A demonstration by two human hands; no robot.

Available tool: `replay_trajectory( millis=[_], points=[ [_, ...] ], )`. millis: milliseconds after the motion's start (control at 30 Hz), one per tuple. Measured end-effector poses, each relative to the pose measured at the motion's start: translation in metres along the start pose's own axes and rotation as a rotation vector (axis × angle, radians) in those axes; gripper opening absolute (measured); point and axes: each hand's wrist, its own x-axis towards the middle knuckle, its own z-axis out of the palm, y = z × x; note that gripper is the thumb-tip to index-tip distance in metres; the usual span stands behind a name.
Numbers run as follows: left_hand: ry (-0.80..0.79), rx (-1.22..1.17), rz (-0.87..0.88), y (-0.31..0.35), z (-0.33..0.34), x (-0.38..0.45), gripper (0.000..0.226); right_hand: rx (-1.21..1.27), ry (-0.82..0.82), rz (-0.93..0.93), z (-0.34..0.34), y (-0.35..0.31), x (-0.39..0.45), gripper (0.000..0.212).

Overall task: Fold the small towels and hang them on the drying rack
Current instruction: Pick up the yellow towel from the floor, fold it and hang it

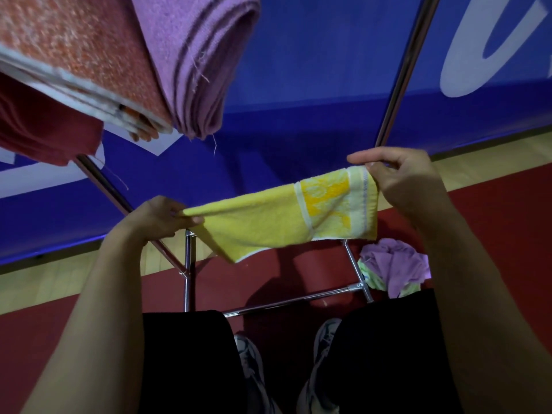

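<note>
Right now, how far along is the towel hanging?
Done: an orange towel, a purple towel and a dark red towel hang folded on the rack. In hand: the left hand and right hand stretch a yellow towel. Left: a crumpled pile on the floor.

A yellow terry hand towel (pixel 268 222) carries a deeper yellow floral band with pale cream borders; far left hang folded speckled orange (pixel 80 52), lilac (pixel 203 55) and maroon (pixel 38 127) towels.
</note>
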Motion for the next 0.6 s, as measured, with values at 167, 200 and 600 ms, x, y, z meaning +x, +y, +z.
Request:
replay_trajectory(
  millis=[167, 200, 600],
  points=[
    [0.238, -0.427, 0.153, 0.017, 0.000, -0.010, 0.020, -0.141, -0.089, 0.114, 0.002, 0.006, 0.003, 0.043],
    [0.271, -0.471, 0.172, 0.021, 0.000, -0.010, 0.023, -0.160, -0.122, 0.149, 0.006, 0.007, 0.003, 0.041],
    [0.418, -0.454, 0.272, 0.061, 0.006, -0.016, 0.031, -0.654, -0.675, 0.262, 0.020, 0.010, -0.006, 0.031]
  ],
)
